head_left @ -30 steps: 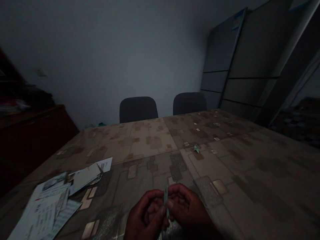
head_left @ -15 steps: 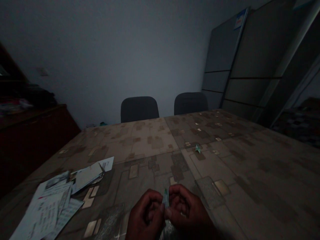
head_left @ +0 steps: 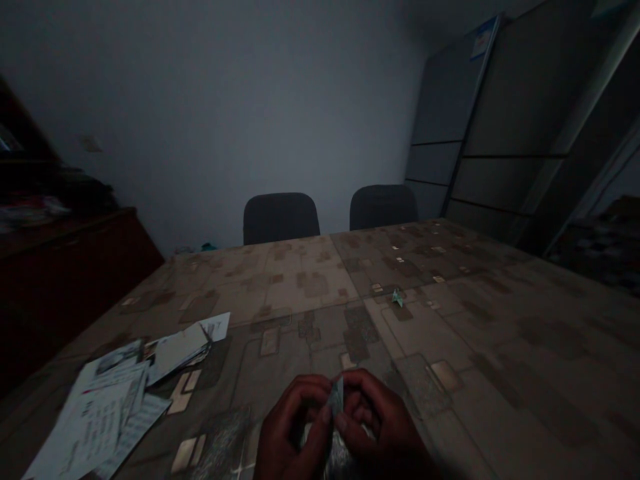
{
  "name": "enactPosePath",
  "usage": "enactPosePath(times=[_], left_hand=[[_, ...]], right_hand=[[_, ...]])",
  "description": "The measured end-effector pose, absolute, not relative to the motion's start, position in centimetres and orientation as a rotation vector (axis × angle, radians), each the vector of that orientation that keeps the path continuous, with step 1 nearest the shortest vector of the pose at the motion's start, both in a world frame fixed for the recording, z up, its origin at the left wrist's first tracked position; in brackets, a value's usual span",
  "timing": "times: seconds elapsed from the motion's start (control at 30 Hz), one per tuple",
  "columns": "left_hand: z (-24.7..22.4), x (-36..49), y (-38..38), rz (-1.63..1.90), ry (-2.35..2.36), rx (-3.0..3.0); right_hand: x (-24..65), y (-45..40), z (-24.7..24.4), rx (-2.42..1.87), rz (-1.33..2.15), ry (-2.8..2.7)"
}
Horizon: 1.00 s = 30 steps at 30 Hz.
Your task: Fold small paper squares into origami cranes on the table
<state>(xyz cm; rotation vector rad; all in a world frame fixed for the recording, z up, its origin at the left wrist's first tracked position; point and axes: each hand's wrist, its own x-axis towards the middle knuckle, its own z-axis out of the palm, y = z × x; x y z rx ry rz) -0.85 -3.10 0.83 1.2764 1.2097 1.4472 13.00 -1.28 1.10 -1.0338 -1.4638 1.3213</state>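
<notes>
Close to the table's near edge, my left hand and my right hand meet around a small folded piece of paper. The paper is pale green-grey and comes to a point at the top. Thumb and fingers of each hand pinch it from either side, and part of it is hidden by the fingertips. Farther off, to the right of centre, a small green folded-paper figure with pointed tips stands on the table.
A patterned cloth covers the table. Loose printed papers and a stack of cards or paper slips lie at the left. Two dark chairs stand at the far edge, with a cabinet behind at right.
The folded paper has turned a little between my fingers, so a broader face of it shows. My left fingers have moved slightly toward my right ones. The green paper figure stays put.
</notes>
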Motion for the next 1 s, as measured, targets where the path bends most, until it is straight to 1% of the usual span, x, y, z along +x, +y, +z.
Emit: enactPosePath(times=[0.23,0.5,0.8,1.0], left_hand=[[1.4,-0.6,-3.2,1.516,1.212,1.344],[1.3,-0.8,-3.4,1.572,1.236,1.611],[1.4,-0.7,-3.3,1.568,1.157,1.384],[1.4,-1.0,-3.6,1.619,1.23,1.628]], right_hand=[[13.0,-1.3,0.5,-1.058,1.276,-1.531],[12.9,-1.7,0.8,-1.03,1.267,-1.512],[12.7,-1.8,0.8,-1.053,1.25,-1.432],[12.8,-2.0,1.3,-1.069,1.222,-1.416]])
